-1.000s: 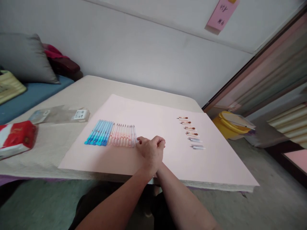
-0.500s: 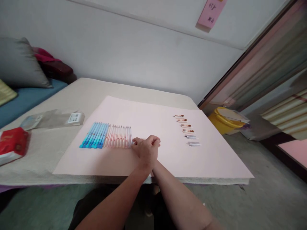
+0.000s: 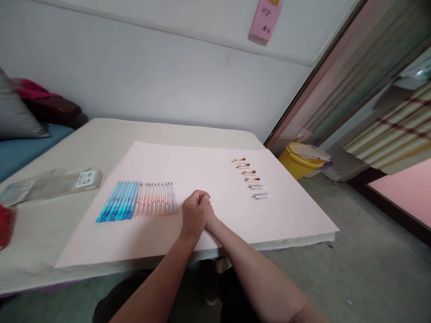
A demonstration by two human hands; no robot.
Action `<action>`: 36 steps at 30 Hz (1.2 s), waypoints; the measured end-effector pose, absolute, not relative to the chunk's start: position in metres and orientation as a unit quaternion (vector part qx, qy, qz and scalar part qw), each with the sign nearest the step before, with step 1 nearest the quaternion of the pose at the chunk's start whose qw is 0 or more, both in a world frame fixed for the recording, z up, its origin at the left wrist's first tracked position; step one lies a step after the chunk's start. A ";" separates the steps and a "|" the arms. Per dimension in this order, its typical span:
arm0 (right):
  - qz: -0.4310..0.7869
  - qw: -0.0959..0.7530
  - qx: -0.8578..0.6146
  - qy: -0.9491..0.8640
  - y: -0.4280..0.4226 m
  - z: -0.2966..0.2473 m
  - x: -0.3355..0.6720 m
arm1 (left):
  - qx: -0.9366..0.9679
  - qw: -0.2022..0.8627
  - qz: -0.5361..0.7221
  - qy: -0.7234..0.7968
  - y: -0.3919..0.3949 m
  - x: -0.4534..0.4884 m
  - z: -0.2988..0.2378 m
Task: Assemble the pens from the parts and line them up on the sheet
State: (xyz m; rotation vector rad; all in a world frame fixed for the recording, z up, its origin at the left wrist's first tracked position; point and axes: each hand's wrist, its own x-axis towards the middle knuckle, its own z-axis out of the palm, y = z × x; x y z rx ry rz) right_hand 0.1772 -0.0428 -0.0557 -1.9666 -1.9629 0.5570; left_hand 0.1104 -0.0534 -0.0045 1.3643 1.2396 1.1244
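My left hand (image 3: 193,210) and my right hand (image 3: 210,217) are pressed together above the front middle of a pale pink sheet (image 3: 208,166). The left hand is closed, its curled fingers against the right hand, which it partly covers. Nothing shows in either of them. Just left of the hands lies a tidy row of pens with clear, reddish-patterned barrels (image 3: 155,199). Beside these, a row of blue pens (image 3: 119,201) lies side by side. Off to the right, several short brown-ended pens (image 3: 249,172) and a pair of whitish-grey pens (image 3: 260,196) form a spaced column.
A clear plastic packet (image 3: 55,185) lies on the cloth-covered table (image 3: 30,242) at left, near a red package (image 3: 5,226). A white wall (image 3: 161,76) stands behind. On the floor at right is a yellow bucket (image 3: 292,162).
The view has shifted slightly to the right. My right hand has drawn back from beside the clear pens and now meets my left hand. The pens lie as before.
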 end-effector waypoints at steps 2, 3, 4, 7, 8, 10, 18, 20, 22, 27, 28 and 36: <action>0.176 0.139 -0.699 -0.679 -0.043 -0.056 0.193 | 0.569 0.466 0.466 0.492 -0.051 0.107 -0.006; 0.164 0.133 -0.706 -0.676 -0.044 -0.055 0.201 | 0.569 0.467 0.469 0.489 -0.050 0.106 -0.008; 0.149 0.129 -0.714 -0.671 -0.045 -0.055 0.208 | 0.565 0.472 0.471 0.486 -0.049 0.106 -0.010; 0.087 0.106 -0.740 -0.658 -0.050 -0.052 0.233 | 0.546 0.499 0.476 0.477 -0.046 0.106 -0.014; 0.064 0.097 -0.750 -0.652 -0.052 -0.051 0.243 | 0.540 0.507 0.475 0.475 -0.046 0.106 -0.015; 0.027 0.085 -0.771 -0.630 -0.056 -0.047 0.266 | 0.533 0.518 0.473 0.473 -0.045 0.106 -0.015; -0.006 0.090 -0.883 -0.460 -0.071 -0.037 0.374 | 0.557 0.521 0.438 0.476 -0.044 0.106 -0.020; 0.005 0.083 -0.898 -0.433 -0.078 -0.040 0.391 | 0.590 0.521 0.396 0.473 -0.046 0.108 -0.022; 0.017 0.079 -0.908 -0.411 -0.084 -0.044 0.402 | 0.629 0.512 0.353 0.467 -0.050 0.111 -0.022; 0.070 0.066 -0.909 -0.405 -0.092 -0.059 0.416 | 0.698 0.466 0.300 0.453 -0.060 0.117 -0.015; 0.076 0.061 -0.908 -0.408 -0.091 -0.062 0.419 | 0.705 0.462 0.296 0.450 -0.061 0.118 -0.013; 0.109 -0.020 -0.843 -0.526 -0.070 -0.059 0.395 | 0.712 0.454 0.284 0.455 -0.061 0.123 -0.010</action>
